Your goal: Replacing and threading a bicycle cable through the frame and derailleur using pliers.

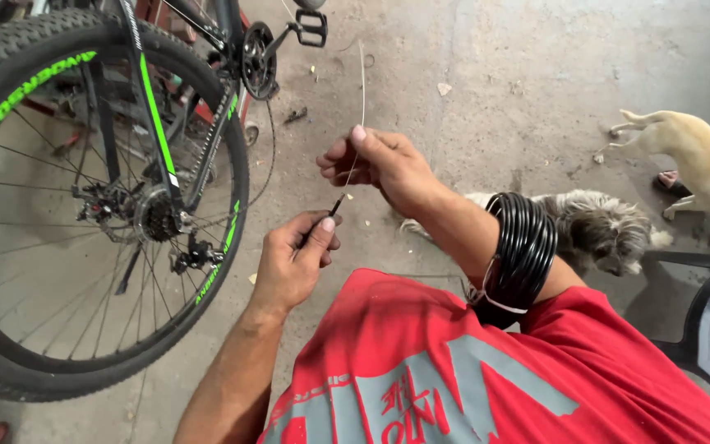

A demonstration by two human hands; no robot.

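left hand (293, 263): fingers pinch the black cable housing (332, 209), end tilted up-right | right hand (380, 164): just above, fingers pinch the thin inner wire (361, 82) (long axis near vertical), lower tip at housing mouth | coiled black housing (523, 247) looped on right forearm | bicycle rear wheel (84, 214) to the left, concrete floor (495, 74)

Beside the wheel (84, 205), black with green rim stripes and knobbly tread, the housing (322, 224) is black and the wire (361, 90) pale. The coil (523, 247) is glossy black, the shirt (486, 370) red with grey print (two dogs: one cream (700, 160), one shaggy grey-white (593, 226)).
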